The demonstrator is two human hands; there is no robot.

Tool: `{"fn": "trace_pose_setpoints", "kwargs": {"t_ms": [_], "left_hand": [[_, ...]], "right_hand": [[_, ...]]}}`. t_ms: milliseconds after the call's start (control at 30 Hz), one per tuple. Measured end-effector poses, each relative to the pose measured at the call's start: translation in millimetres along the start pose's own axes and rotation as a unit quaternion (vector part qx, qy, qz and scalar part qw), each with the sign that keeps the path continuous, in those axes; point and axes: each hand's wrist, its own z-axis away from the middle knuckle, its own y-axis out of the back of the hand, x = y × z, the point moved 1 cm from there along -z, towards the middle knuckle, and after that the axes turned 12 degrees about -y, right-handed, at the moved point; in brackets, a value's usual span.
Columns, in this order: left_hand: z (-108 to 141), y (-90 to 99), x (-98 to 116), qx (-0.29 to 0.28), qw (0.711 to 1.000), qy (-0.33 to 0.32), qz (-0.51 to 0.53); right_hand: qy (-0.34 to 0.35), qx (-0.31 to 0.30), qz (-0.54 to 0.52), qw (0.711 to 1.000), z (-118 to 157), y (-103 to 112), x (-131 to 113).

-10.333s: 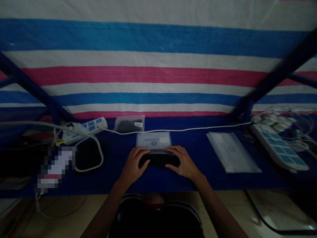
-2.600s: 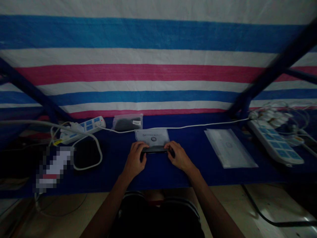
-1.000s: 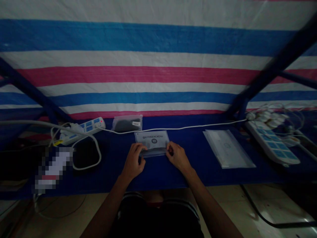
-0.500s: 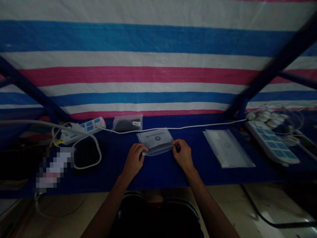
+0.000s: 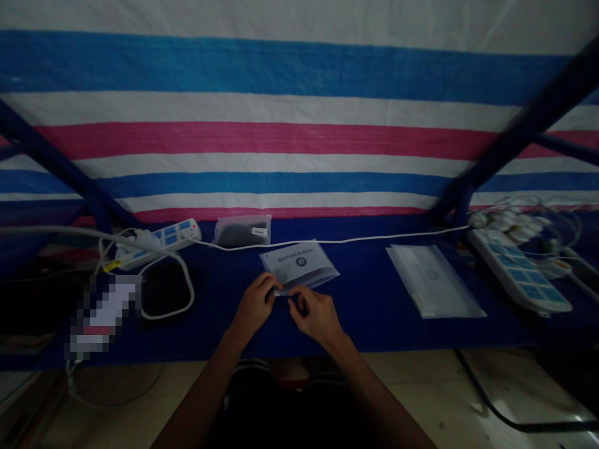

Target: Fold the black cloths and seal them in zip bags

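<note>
Printed plastic pouch (image 5: 299, 262) lies flat on the blue table (image 5: 374, 312). Left hand (image 5: 256, 305) curled, pinching its near edge. Right hand (image 5: 313, 315) half-closed at that edge, grip unclear.

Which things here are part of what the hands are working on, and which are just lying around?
Being handled:
printed plastic pouch
left hand
right hand

Lying about:
clear bag with dark contents
flat clear packets
two white power strips
</note>
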Motion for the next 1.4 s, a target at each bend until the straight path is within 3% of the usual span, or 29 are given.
{"fn": "trace_pose_setpoints", "kwargs": {"t_ms": [100, 300, 767, 1400], "left_hand": [[-1, 0.8, 2, -0.002, 1.0, 0.0, 0.017], [0, 0.5, 5, -0.009, 0.999, -0.016, 0.029], [-1, 1.4, 7, 0.006, 0.998, -0.003, 0.06], [3, 1.1, 2, 0.056, 0.998, -0.002, 0.014]], "right_hand": [[-0.012, -0.018, 0.013, 1.0, 0, -10, -9], [0.004, -0.048, 0.037, 0.998, -2, -10, -9], [-0.036, -0.019, 0.044, 0.998, -2, -15, -4], [-0.089, -0.01, 0.067, 0.994, -11, -9, -2]]}}
